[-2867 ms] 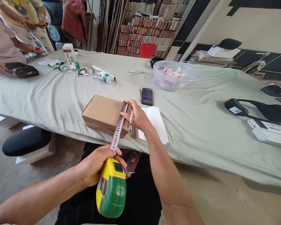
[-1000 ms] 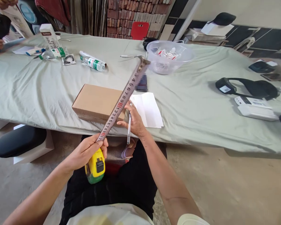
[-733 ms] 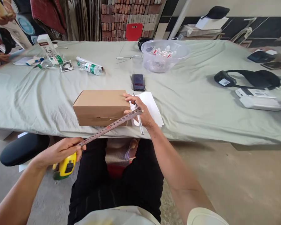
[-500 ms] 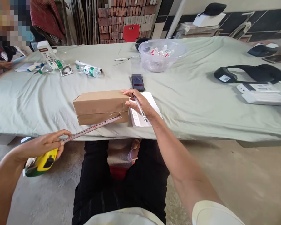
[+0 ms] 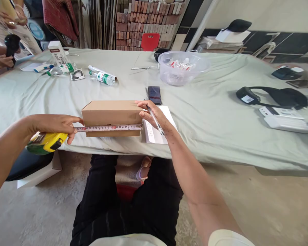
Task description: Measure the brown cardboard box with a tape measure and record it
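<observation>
A brown cardboard box [image 5: 110, 108] lies near the front edge of the cloth-covered table [image 5: 215, 112]. My left hand [image 5: 56, 123] grips a yellow and green tape measure [image 5: 46, 142] at the box's left end. Its blade [image 5: 107, 128] runs level along the box's front face. My right hand [image 5: 154, 116] rests on the box's right end, where the blade's tip ends, with a pen [image 5: 155, 120] held between its fingers. White paper [image 5: 157, 131] lies under that hand.
A dark phone [image 5: 154, 94] lies behind the paper, then a clear plastic bowl [image 5: 183, 68] with small packets. A water bottle [image 5: 104, 77] and a carton [image 5: 58, 54] lie at the far left. Black headgear [image 5: 272, 96] and white devices [image 5: 284, 119] sit right. Another person's hands [image 5: 5, 61] show far left.
The blade swung down from pointing up and away to lie level along the box's front face. My left hand moved left and up to the box's left end. My right hand stayed at the right end.
</observation>
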Available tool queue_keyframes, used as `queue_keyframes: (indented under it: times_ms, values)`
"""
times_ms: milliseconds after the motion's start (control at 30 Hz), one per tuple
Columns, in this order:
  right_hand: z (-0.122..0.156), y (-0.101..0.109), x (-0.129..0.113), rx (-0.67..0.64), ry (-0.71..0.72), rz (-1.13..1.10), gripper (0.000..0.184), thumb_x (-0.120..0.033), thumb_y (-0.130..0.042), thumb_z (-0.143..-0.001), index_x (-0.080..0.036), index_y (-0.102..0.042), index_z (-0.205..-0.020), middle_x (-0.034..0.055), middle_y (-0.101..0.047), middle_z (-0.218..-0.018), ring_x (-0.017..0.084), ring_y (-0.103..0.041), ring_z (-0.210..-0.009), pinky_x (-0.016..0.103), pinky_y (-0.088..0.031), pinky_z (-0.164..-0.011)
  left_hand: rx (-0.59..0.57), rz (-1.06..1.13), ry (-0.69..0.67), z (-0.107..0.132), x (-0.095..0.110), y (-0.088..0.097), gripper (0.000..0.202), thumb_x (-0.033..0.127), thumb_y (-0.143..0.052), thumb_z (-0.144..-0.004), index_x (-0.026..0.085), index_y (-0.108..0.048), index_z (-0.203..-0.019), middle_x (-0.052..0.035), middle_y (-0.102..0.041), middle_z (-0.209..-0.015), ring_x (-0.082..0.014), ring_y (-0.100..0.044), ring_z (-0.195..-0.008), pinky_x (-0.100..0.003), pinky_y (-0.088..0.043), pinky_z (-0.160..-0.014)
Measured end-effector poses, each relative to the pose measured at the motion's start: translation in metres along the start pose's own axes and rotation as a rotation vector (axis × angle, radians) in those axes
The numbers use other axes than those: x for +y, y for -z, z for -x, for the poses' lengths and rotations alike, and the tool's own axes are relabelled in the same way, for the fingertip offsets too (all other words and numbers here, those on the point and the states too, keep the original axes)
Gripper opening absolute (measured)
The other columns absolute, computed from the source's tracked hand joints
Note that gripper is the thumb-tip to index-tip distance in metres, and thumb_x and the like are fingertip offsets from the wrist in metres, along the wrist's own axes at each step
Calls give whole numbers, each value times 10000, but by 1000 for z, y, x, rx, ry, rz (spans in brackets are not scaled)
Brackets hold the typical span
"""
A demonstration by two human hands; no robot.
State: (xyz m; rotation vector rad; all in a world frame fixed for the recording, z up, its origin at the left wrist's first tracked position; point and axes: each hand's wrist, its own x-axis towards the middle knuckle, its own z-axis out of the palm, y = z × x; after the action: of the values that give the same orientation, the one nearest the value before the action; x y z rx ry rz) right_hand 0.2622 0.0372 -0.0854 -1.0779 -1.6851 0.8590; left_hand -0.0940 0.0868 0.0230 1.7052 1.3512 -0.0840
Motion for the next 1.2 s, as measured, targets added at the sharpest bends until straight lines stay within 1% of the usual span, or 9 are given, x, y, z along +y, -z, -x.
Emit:
queue_keyframes:
  times_ms: [100, 200, 333, 533, 700, 833, 1000, 1100, 1200]
  values:
    - [1, 1, -4, -21, -31, -2, 487, -636, -582, -825, -264, -509, -1131, 129, -472, -1467, 229, -462, -1362, 438, -357, -1110, -216, -125, 54, -2, 5, 1, 636, 232, -560, -817, 23, -396, -1394, 51, -690, -649, -150, -604, -669, -152, -384, -604]
    - [3, 2, -9, -74, -64, 5, 542, -599, -672, -773, -283, -482, -1170, 113, -399, -1524, 231, -404, -1404, 448, -325, -1133, -213, -106, 4, -5, 5, 1, 553, 224, -542, -820, 37, -465, -1335, 58, -668, -607, -160, -607, -687, -159, -390, -610]
    - [3, 2, -10, -127, -83, 14, 651, -537, -769, -694, -294, -457, -1211, 113, -324, -1567, 254, -349, -1436, 479, -318, -1140, -209, -34, 2, -12, 1, 1, 424, 211, -632, -742, 97, -625, -1151, 23, -667, -599, -170, -595, -599, -193, -392, -545]
    - [1, -2, -2, -96, -61, 28, 657, -486, -781, -699, -272, -458, -1230, 136, -334, -1558, 266, -402, -1403, 441, -430, -1056, -180, -8, -7, -12, 1, 0, 412, 213, -656, -716, 110, -660, -1115, -6, -658, -599, -158, -540, -524, -207, -372, -501]
    - [-2, -1, -7, -75, -70, 25, 602, -489, -751, -730, -273, -478, -1221, 121, -378, -1536, 257, -400, -1406, 458, -374, -1114, -172, 40, 36, -16, -3, 1, 426, 246, -737, -617, 185, -708, -1038, -34, -668, -606, -204, -549, -530, -250, -382, -485]
    - [-5, 6, -14, -136, -123, -21, 597, -501, -722, -755, -291, -464, -1251, 92, -350, -1553, 259, -341, -1440, 451, -406, -1098, -215, -12, 19, -22, -10, 6, 403, 305, -710, -665, 180, -708, -1047, -49, -679, -630, -202, -543, -531, -251, -380, -481]
    - [-8, 13, -12, -235, -111, 3, 799, -459, -796, -683, -336, -384, -1356, 62, -282, -1577, 282, -308, -1447, 442, -497, -1015, -231, -125, -47, -21, -10, 8, 409, 329, -623, -757, 111, -678, -1098, -18, -674, -649, -156, -553, -561, -197, -393, -525]
    - [-9, 12, -8, -248, -92, -6, 824, -443, -807, -680, -330, -374, -1372, 65, -257, -1585, 286, -278, -1459, 418, -517, -992, -259, -220, -75, -19, -6, 7, 383, 343, -574, -804, 130, -652, -1113, -9, -679, -670, -159, -552, -605, -193, -411, -563]
    - [-10, 9, -2, -230, -85, -24, 824, -470, -817, -663, -319, -401, -1359, 65, -242, -1595, 304, -263, -1465, 404, -538, -963, -227, -276, -118, -20, -6, 7, 343, 338, -508, -843, 136, -651, -1081, -16, -675, -687, -167, -555, -644, -204, -419, -597]
